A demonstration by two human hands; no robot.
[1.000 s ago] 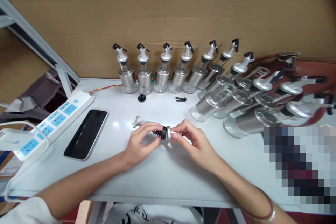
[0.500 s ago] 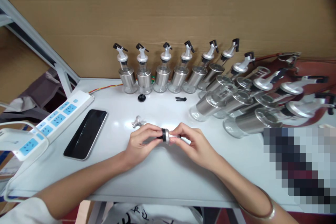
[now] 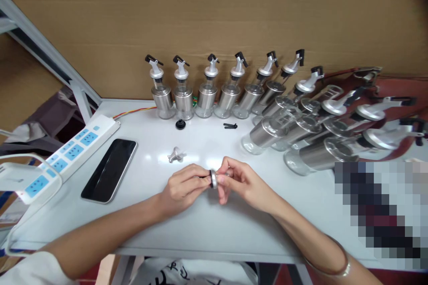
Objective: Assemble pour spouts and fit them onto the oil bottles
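Note:
My left hand [image 3: 183, 189] pinches the black side of a small round silver-and-black bottle pourer piece [image 3: 214, 179]. From the other side, the fingers of my right hand [image 3: 247, 182] close on the narrow part that sticks out of it, mostly hidden by the fingertips. Just beyond my left hand lies a loose silver spout piece [image 3: 176, 155]. Farther back on the table are a black rubber stopper [image 3: 180, 124] and a thin black lever [image 3: 230, 126].
Several oil bottles [image 3: 206, 100] with pourers stand along the cardboard wall, and more crowd the right side [image 3: 321, 156]. A phone [image 3: 109, 170] and a white power strip [image 3: 72, 156] lie on the left of the white table [image 3: 200, 236].
The pourer piece has turned slightly, and my left fingers have curled closer around its black side. My right hand's lower fingers now reach down beneath it. The loose parts have not moved.

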